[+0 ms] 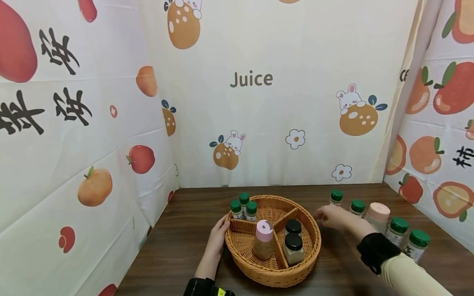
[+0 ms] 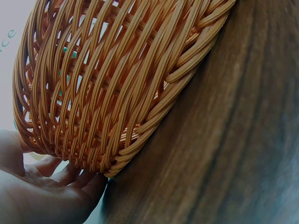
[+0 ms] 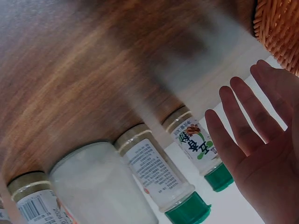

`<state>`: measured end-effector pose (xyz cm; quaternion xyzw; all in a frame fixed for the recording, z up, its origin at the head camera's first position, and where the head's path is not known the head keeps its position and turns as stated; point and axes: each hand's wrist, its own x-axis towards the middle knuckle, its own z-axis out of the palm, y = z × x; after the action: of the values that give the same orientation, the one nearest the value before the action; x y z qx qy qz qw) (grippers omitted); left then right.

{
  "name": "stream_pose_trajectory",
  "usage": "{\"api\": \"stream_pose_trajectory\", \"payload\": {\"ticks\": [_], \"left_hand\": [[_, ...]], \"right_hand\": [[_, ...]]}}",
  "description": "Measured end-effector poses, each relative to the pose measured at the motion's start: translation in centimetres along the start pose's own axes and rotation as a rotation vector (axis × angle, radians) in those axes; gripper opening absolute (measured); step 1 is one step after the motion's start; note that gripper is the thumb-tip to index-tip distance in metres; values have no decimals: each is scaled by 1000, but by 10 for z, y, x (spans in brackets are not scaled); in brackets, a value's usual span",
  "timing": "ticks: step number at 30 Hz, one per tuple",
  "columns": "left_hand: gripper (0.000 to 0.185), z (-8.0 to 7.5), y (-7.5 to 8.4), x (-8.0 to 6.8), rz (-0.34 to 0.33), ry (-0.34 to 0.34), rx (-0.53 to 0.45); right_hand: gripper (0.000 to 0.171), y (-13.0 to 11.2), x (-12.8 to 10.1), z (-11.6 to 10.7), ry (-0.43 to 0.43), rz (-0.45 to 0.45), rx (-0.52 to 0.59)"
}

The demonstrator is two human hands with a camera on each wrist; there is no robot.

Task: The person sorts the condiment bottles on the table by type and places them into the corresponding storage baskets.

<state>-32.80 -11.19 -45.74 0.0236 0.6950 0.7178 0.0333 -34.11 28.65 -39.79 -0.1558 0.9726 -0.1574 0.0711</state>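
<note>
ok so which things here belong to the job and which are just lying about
Likely the job:
wicker basket, left hand on it
pink-lidded jar, black-lidded jars, green-lidded jars inside
probably the jars at right, near the right hand

Just surroundings:
table
fruit-print cloths

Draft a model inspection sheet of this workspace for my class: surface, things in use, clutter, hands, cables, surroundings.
Surface: dark wood-grain table.
Job's things: wicker basket, three compartments, holding three green-capped spice bottles, a pink-capped bottle and two black-capped jars; right of it, a row of four more green-capped spice bottles and a peach-capped jar.
Clutter: nothing seen.
Left hand: touches the basket's left side; exact grip unclear.
Right hand: beside the basket's right side, fingers extended, holding nothing.
Cables: nothing seen.
Surroundings: fruit-print hangings on three sides, back one reading "Juice"; black bands on both wrists.
</note>
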Motion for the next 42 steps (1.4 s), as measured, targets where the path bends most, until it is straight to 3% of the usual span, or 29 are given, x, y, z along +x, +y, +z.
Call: {"api": "stream_pose_trajectory", "payload": {"ticks": [11, 24, 31, 42], "left_hand": [[53, 1, -2, 1, 4, 4, -2], [53, 0, -2, 1, 8, 1, -9], [62, -7, -10, 0, 78, -38, -22], [52, -1, -3, 5, 6, -7, -7]], "right_hand": [[18, 11, -6, 6, -5, 36, -18], [16, 18, -18, 11, 17, 0, -34], [14, 23, -22, 14, 31, 4, -45], [15, 28, -29, 14, 12, 28, -27]]}}
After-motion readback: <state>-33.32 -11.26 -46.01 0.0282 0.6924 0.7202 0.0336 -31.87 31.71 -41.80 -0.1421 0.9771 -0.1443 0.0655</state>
